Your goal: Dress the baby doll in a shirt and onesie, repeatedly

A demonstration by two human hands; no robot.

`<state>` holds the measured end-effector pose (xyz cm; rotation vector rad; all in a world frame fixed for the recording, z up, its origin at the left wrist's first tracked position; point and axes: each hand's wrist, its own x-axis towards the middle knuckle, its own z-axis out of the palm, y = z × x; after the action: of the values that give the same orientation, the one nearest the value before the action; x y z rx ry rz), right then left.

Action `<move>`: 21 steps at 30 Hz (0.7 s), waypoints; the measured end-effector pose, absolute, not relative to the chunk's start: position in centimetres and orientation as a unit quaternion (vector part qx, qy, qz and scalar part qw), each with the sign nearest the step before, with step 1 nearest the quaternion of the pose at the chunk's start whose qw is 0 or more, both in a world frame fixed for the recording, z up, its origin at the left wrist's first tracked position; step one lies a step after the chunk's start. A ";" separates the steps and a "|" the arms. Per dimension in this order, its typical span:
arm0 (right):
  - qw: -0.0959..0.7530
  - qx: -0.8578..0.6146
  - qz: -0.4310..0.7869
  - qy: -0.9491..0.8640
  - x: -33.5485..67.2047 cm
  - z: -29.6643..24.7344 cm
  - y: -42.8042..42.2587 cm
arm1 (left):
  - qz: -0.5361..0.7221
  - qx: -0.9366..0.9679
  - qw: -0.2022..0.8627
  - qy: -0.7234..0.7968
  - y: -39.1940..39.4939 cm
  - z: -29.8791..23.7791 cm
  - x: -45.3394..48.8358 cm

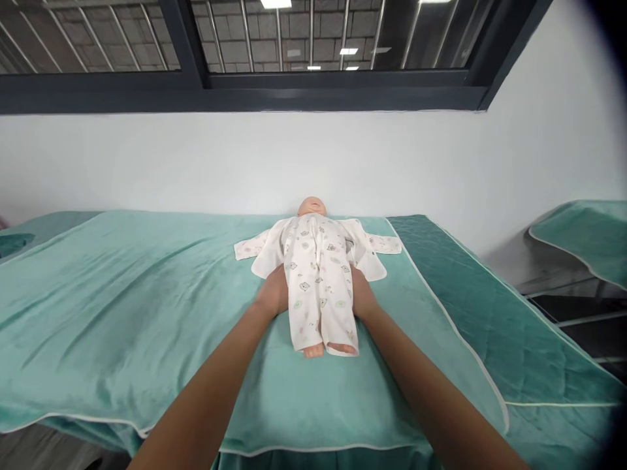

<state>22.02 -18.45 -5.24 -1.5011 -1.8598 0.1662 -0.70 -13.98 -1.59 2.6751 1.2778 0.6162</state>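
A baby doll (312,207) lies on its back, head toward the wall and bare feet pointing at me. It is covered by white printed baby trousers (321,281), whose waist reaches up to the chest. A white top with long printed sleeves (272,247) spreads out to both sides beneath them. My left hand (275,290) is at the left edge of the trousers, around hip height. At the opposite edge is my right hand (361,294). The fingers of both hands are hidden behind the doll and its clothes, so their grip does not show.
The doll lies on a green blanket (147,313) with pale piping, over a darker quilted cover (490,313). Behind stands a white wall (220,163) below a dark-framed barred window (313,98). At the right is another green-covered surface (582,235) with metal bars below.
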 end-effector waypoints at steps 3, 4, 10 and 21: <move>0.323 -0.533 0.043 -0.780 21.8 -5.2 -18.5 | 0.197 0.880 0.054 0.429 -14.0 -1.7 -0.8; 0.315 -0.522 0.036 -0.792 21.7 -5.2 -18.6 | 0.196 0.882 0.050 0.425 -14.1 -1.7 -0.8; 0.295 -0.541 0.000 -0.787 20.9 -4.2 -19.4 | 0.174 0.896 0.008 0.409 -14.2 -1.6 -0.9; 0.310 -0.541 0.028 -0.781 20.8 -3.7 -20.0 | 0.243 0.877 0.043 0.413 -14.6 -1.6 -0.9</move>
<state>20.80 -19.97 -3.65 -1.4298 -2.0643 0.0752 -0.93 -14.60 -1.63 2.6816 1.2647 0.7431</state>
